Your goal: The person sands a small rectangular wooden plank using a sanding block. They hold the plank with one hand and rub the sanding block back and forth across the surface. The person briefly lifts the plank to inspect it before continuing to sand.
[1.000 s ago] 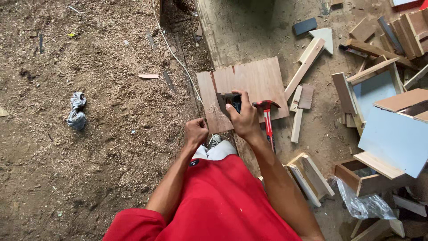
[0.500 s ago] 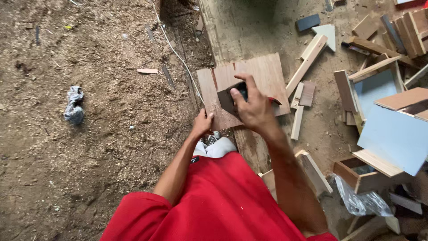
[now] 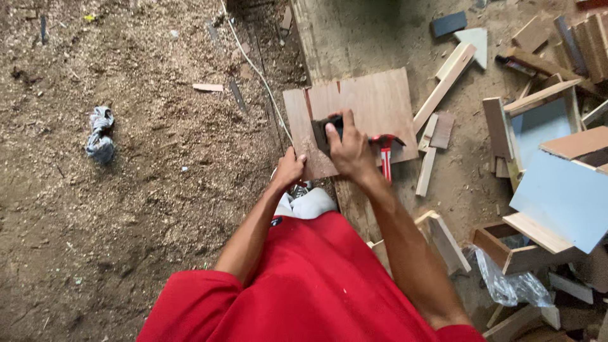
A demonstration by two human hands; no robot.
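- Sawdust floor [image 3: 126, 190] littered with offcuts.
- Your right hand [image 3: 349, 151] presses a dark block [image 3: 322, 132] flat on the plywood panel [image 3: 354, 114], whose long axis runs left-right.
- Your left hand [image 3: 289, 168] pinches the panel's near edge.
- A red hammer [image 3: 385, 151] lies beside it, handle toward you.

Head view, looking down at sawdust-covered floor [image 3: 126, 209]. Plywood board [image 3: 373, 104] lies flat on floor. Left hand [image 3: 289, 170] grips board's near left edge. Right hand [image 3: 350, 151] presses a dark block [image 3: 322, 130] onto board, fingers wrapped over it. Red-handled hammer [image 3: 385, 152] lies just beside right hand, partly on board's near edge. Thin cord [image 3: 259, 73] runs across floor to board's left. Crumpled rag [image 3: 100, 134] well apart, left. Wood offcuts [image 3: 443, 79] & small open boxes [image 3: 516, 250] to right. Person wears red shirt [image 3: 316, 278].
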